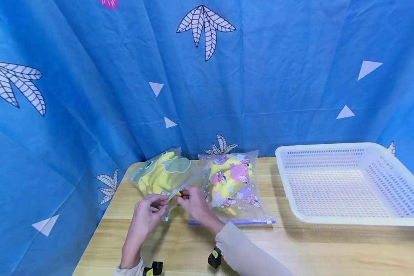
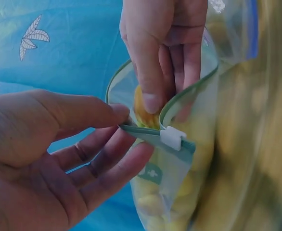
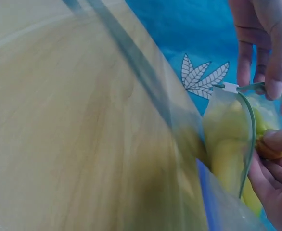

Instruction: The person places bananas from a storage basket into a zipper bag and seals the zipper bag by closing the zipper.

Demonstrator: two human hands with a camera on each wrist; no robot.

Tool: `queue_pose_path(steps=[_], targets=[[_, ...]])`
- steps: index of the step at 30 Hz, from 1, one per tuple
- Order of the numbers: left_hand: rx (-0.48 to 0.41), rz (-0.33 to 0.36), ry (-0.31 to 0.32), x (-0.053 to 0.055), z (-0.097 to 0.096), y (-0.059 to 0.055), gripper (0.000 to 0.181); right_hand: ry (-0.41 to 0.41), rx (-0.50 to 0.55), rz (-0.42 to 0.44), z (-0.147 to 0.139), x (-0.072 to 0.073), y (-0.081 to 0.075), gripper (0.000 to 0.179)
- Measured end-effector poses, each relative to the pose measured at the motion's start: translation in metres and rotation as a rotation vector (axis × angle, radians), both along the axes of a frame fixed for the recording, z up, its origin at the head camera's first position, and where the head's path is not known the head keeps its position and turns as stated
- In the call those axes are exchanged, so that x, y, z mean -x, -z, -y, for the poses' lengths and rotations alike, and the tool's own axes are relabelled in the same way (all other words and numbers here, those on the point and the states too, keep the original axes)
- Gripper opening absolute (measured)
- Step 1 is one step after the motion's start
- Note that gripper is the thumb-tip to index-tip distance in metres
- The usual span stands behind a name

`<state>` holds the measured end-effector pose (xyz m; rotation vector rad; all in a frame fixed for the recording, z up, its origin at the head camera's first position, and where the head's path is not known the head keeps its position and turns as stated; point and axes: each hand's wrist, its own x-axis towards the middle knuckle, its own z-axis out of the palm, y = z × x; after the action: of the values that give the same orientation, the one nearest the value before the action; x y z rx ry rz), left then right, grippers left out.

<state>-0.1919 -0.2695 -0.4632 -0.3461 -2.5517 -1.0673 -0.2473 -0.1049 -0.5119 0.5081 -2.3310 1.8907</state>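
Note:
A clear zip bag (image 1: 177,166) with green leaf prints holds several yellow bananas (image 1: 162,181) on the left of the table. My left hand (image 1: 146,214) pinches the bag's green zip edge beside the white slider (image 2: 172,138). The zip stands apart to the right of that slider. Through this gap reaches my right hand (image 1: 195,203), its thumb and fingers gripping a yellow banana-like piece with an orange-brown end (image 3: 270,149). The rest of this piece is hidden by the fingers and the bag.
To the right of the hands, a second zip bag (image 1: 241,209) with pink and purple prints lies flat, yellow bananas inside, its purple zip towards me. A white perforated basket (image 1: 289,195) stands at the table's right. Blue curtain (image 1: 279,88) hangs behind and at the left.

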Motion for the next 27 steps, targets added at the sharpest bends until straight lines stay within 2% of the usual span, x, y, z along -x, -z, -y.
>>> queue_pose_path(steps=[3,6,8,11,13,15,17,19,22,25,27], targets=[[-0.056,0.015,-0.002,-0.004,0.004,0.004,0.026,0.004,0.004,0.023,0.001,0.001,0.003,0.015],[-0.091,0.067,-0.045,-0.009,0.011,0.011,0.02,0.014,0.008,0.052,0.001,0.001,0.005,0.015],[-0.113,0.13,-0.095,-0.012,0.017,0.017,0.017,0.02,0.039,0.076,0.001,0.001,0.005,0.015],[-0.19,0.268,-0.168,-0.015,0.026,0.03,0.018,0.039,0.11,0.104,0.002,0.0,0.005,0.015],[-0.298,0.376,-0.192,-0.016,0.03,0.038,0.031,0.053,0.166,0.113,0.004,-0.001,0.006,0.015],[-0.443,0.471,-0.204,-0.015,0.034,0.045,0.041,0.062,0.208,0.113,0.007,-0.002,0.006,0.016],[-0.584,0.534,-0.199,-0.015,0.036,0.051,0.044,0.063,0.239,0.113,0.01,-0.004,0.008,0.016],[-0.722,0.567,-0.194,-0.015,0.037,0.054,0.04,0.064,0.254,0.118,0.013,-0.006,0.011,0.018],[-0.858,0.555,-0.188,-0.016,0.037,0.057,0.025,0.059,0.245,0.126,0.016,-0.008,0.014,0.021],[-0.912,0.546,-0.182,-0.018,0.034,0.059,0.018,0.049,0.209,0.141,0.017,-0.009,0.016,0.024],[-0.944,0.564,-0.17,-0.02,0.031,0.062,0.016,0.044,0.174,0.143,0.017,-0.008,0.018,0.024]])
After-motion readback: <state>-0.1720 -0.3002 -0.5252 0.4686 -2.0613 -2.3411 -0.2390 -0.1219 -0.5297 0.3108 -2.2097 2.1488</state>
